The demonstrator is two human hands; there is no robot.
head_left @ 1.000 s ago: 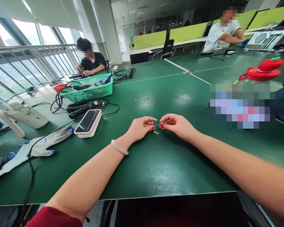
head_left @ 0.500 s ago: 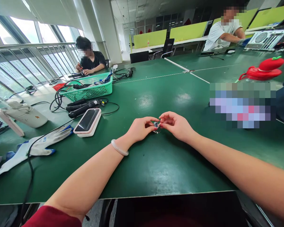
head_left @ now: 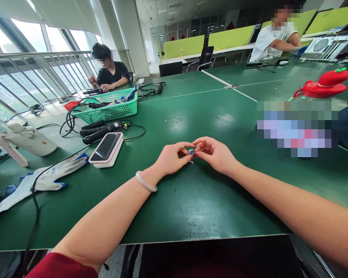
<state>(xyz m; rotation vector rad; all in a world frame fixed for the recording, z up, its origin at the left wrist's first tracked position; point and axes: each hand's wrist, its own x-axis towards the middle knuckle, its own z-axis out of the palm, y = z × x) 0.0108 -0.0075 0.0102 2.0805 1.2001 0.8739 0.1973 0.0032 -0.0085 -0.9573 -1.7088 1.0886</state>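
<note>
Above the middle of the green table [head_left: 203,193], my left hand [head_left: 172,157] and my right hand [head_left: 216,153] meet at the fingertips. Between them is a small bluish-grey part [head_left: 191,152], too small to name exactly. My left thumb and fingers pinch it from the left. From the right, my right thumb and index finger close on it, the other right fingers being curled. A tiny whitish piece [head_left: 191,162] shows just below the fingertips; I cannot tell whether it is attached. A pale bangle [head_left: 145,181] circles my left wrist.
On the left are a phone [head_left: 106,148], black handles with cables [head_left: 104,131], a green basket [head_left: 107,112], a work glove [head_left: 52,173] and a whitish cup [head_left: 31,139]. A red-lidded bottle [head_left: 320,88] stands right. Two people sit across the table, one beside a metal computer case [head_left: 327,48].
My right fingertips have shifted slightly left, closer to my left ones around the small part. The whitish piece below them shows a little less. The left hand has barely moved.
</note>
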